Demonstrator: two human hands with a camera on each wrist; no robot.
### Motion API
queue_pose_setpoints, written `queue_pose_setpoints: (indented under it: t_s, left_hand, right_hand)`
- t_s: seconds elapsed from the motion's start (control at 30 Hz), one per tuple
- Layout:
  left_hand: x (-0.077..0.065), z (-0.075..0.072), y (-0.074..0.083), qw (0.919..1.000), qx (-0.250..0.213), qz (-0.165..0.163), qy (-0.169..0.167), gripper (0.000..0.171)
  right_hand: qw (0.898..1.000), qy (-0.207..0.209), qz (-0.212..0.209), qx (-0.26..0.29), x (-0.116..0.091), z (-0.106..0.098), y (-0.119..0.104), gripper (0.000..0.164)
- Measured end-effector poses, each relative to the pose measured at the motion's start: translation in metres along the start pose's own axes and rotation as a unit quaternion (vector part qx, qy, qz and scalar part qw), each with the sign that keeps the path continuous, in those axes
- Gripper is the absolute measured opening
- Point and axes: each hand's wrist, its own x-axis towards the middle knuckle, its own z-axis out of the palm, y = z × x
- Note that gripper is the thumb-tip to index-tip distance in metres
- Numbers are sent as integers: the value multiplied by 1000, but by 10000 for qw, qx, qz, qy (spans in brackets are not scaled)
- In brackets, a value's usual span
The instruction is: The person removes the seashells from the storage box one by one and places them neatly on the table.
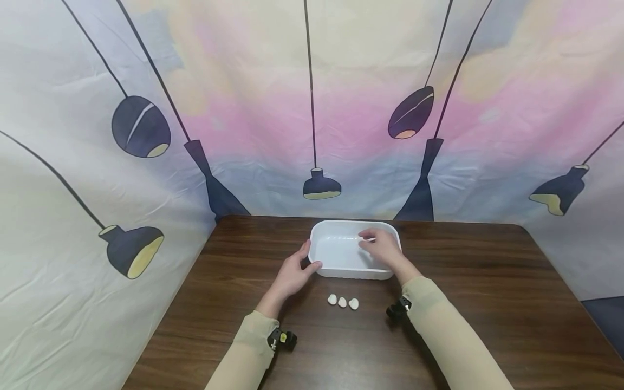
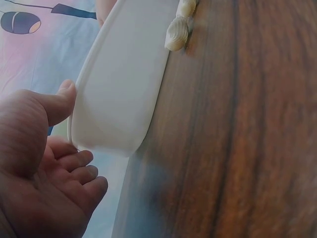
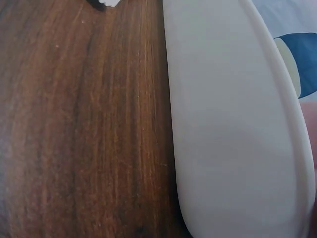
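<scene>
A white rectangular dish with rounded corners stands on the wooden table. At its front left corner my left hand holds it, thumb on the near side and fingers along the left side; the left wrist view shows the thumb at the rim. My right hand reaches inside the dish, thumb and forefinger bent towards each other. White shows between those fingertips, and I cannot tell whether it is a thing or the dish's floor. In front of the dish lie three small ribbed white seashells in a row.
The dark brown table runs back to a hanging cloth printed with pendant lamps. A small black camera is strapped to the right wrist, and another black camera to the left one.
</scene>
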Motion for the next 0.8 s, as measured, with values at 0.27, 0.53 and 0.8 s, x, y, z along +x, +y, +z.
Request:
queue_pose_setpoints:
  t_s: [0.27, 0.53, 0.8]
  left_hand:
    - [0, 0, 0, 10000, -8, 19, 15, 75]
    - [0, -1, 0, 10000, -16, -6, -4, 75]
    - [-1, 1, -1, 10000, -8, -33, 0, 75]
  right_hand:
    - [9999, 59, 95, -101, 3, 2, 0, 35]
    - [9992, 85, 88, -381, 7, 2, -1, 34]
    - [9970, -73, 54, -770, 11, 7, 3, 37]
